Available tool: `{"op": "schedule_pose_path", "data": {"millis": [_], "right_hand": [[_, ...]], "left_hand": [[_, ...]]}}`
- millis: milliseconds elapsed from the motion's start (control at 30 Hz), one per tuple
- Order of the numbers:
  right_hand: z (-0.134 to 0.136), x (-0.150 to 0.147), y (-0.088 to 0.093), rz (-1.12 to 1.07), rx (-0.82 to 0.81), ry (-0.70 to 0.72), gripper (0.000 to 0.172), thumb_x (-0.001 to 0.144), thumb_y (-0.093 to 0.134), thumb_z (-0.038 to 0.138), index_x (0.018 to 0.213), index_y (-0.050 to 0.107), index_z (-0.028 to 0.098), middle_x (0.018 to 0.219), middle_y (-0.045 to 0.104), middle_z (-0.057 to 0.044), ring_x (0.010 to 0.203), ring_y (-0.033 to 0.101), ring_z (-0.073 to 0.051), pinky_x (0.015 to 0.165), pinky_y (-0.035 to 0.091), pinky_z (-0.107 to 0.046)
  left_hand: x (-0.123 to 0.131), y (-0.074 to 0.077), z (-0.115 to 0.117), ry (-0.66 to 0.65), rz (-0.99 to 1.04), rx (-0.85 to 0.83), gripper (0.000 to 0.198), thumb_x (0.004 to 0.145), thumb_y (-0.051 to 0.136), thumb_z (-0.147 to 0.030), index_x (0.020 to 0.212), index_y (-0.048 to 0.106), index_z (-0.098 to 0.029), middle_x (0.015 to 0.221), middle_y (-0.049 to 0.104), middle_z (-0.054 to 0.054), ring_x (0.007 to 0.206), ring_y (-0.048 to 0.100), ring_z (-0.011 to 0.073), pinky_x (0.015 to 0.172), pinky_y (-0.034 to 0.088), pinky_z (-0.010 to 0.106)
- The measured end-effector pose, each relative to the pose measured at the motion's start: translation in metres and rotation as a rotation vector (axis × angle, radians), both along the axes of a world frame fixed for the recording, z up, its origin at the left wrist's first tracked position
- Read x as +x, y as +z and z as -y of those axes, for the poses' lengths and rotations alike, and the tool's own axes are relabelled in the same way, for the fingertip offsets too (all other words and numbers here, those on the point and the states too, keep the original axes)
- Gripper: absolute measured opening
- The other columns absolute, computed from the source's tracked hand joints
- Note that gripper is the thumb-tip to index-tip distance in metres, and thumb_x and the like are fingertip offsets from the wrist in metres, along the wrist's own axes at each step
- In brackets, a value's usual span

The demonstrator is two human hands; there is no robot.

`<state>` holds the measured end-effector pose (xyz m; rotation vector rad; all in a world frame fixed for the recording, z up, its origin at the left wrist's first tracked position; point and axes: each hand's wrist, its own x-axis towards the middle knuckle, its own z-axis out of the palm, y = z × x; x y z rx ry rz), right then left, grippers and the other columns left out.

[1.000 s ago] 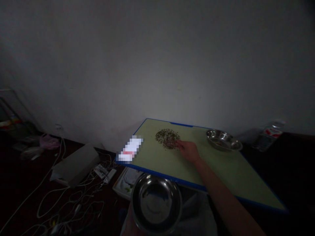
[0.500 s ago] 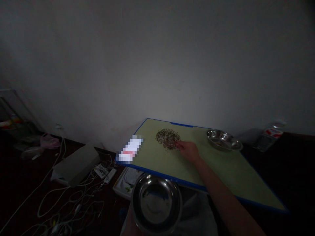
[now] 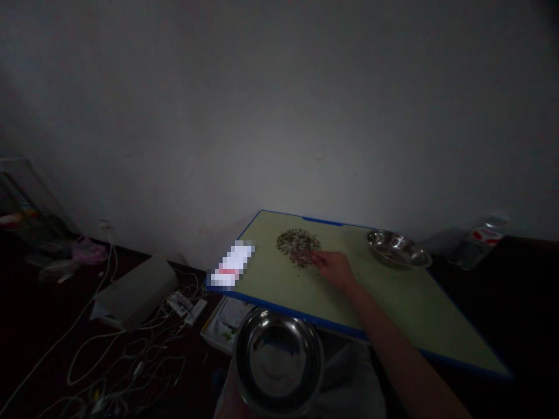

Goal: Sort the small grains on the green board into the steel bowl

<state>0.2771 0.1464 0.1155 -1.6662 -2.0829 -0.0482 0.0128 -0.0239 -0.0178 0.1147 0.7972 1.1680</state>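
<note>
My right hand (image 3: 335, 269) reaches over the board, its fingers pinched together at the near right edge of a spread of small dark grains or seeds (image 3: 297, 240). A faint pinkish, see-through patch lies just past the fingertips, too dim to name. Below the board's near edge, a round stainless steel bowl (image 3: 279, 364) faces up over my lap, with nothing seen inside. My left hand (image 3: 240, 404) shows only as a dim patch of skin against the bowl's lower left side; its fingers are hidden beneath the bowl.
The pale green, blue-edged board (image 3: 271, 285) carries a second steel bowl (image 3: 398, 250) at right and a blurred-out bright rectangle (image 3: 231, 265) at left. A box (image 3: 135, 294) and tangled white cables (image 3: 135, 366) lie on the floor. A wall (image 3: 279, 116) stands behind.
My right fingers have barely moved at the grains' edge. A few grains have shifted near the pile's lower side. Both bowls stay where they were.
</note>
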Motion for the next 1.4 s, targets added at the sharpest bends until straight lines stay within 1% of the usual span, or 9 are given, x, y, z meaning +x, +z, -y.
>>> {"op": "schedule_pose_path", "data": {"millis": [200,267,400,633,833,900,1033,1267,1400], "right_hand": [[-0.003,0.004,0.001,-0.114,-0.009,-0.006,0.032,0.094,0.053,0.029,0.113,0.079,0.025,0.1,0.08,-0.006,0.088,0.076,-0.024,0.08,0.056,-0.03],[-0.004,0.006,0.003,-0.162,-0.019,-0.019,0.033,0.094,0.052,0.029,0.111,0.079,0.023,0.095,0.081,-0.007,0.083,0.076,-0.024,0.078,0.056,-0.031],[-0.005,0.009,0.005,-0.213,-0.042,-0.018,0.031,0.092,0.053,0.027,0.104,0.082,0.023,0.086,0.081,-0.006,0.079,0.076,-0.023,0.074,0.054,-0.03],[-0.004,0.007,0.005,-0.247,-0.044,0.025,0.03,0.089,0.053,0.029,0.093,0.083,0.022,0.076,0.08,-0.005,0.071,0.074,-0.022,0.069,0.051,-0.029],[-0.006,0.015,0.008,-0.36,-0.057,0.076,0.031,0.085,0.055,0.031,0.088,0.083,0.019,0.064,0.076,-0.004,0.06,0.069,-0.02,0.065,0.05,-0.028],[-0.007,0.02,0.009,-0.36,-0.073,0.086,0.03,0.084,0.055,0.032,0.086,0.083,0.019,0.062,0.076,-0.003,0.059,0.069,-0.02,0.062,0.049,-0.027],[-0.009,0.025,0.008,-0.321,-0.115,0.079,0.03,0.084,0.055,0.031,0.079,0.082,0.02,0.062,0.075,-0.003,0.06,0.068,-0.02,0.06,0.046,-0.026],[-0.009,0.026,0.01,-0.174,-0.127,0.01,0.029,0.082,0.053,0.028,0.072,0.08,0.023,0.063,0.075,-0.002,0.06,0.065,-0.017,0.059,0.042,-0.025],[-0.008,0.03,0.012,-0.131,-0.112,-0.039,0.031,0.082,0.052,0.026,0.078,0.082,0.023,0.067,0.076,-0.003,0.063,0.066,-0.018,0.061,0.042,-0.026]], "left_hand": [[0.018,0.047,-0.002,-0.092,-0.051,-0.077,0.035,0.043,0.091,-0.05,0.055,0.067,-0.027,0.062,0.073,0.006,0.106,0.068,0.0384,0.121,0.026,0.05],[0.022,0.053,-0.002,-0.054,-0.078,-0.117,0.035,0.042,0.089,-0.052,0.054,0.068,-0.027,0.058,0.072,0.005,0.102,0.068,0.0394,0.125,0.01,0.048],[0.016,0.034,-0.003,-0.028,-0.063,-0.113,0.043,0.026,0.095,-0.045,0.055,0.068,-0.028,0.06,0.074,0.003,0.108,0.066,0.0415,0.126,0.002,0.042],[0.006,0.004,-0.002,-0.108,0.055,-0.073,0.045,0.037,0.093,-0.054,0.067,0.074,-0.027,0.073,0.081,0.004,0.113,0.067,0.0414,0.127,0.004,0.042],[0.012,0.022,-0.001,0.033,-0.05,-0.163,0.035,0.038,0.094,-0.048,0.056,0.068,-0.031,0.056,0.075,0.001,0.12,0.061,0.041,0.127,0.002,0.045],[0.017,0.036,-0.001,0.031,-0.048,-0.132,0.047,0.021,0.096,-0.049,0.051,0.065,-0.033,0.054,0.073,0.002,0.124,0.058,0.0437,0.126,-0.003,0.046],[0.021,0.053,0.001,-0.043,-0.067,-0.148,0.038,0.038,0.091,-0.059,0.05,0.069,-0.03,0.054,0.074,0.001,0.094,0.069,0.0386,0.126,-0.003,0.043],[0.011,0.022,0.008,0.016,0.042,-0.014,0.03,0.053,0.09,-0.054,0.065,0.079,-0.03,0.074,0.082,-0.001,0.082,0.073,0.0287,0.125,0.009,0.041],[0.009,0.028,0.006,-0.02,-0.044,-0.031,0.022,0.058,0.088,-0.046,0.063,0.077,-0.027,0.067,0.081,0.001,0.088,0.073,0.0332,0.127,0.001,0.045]]}}
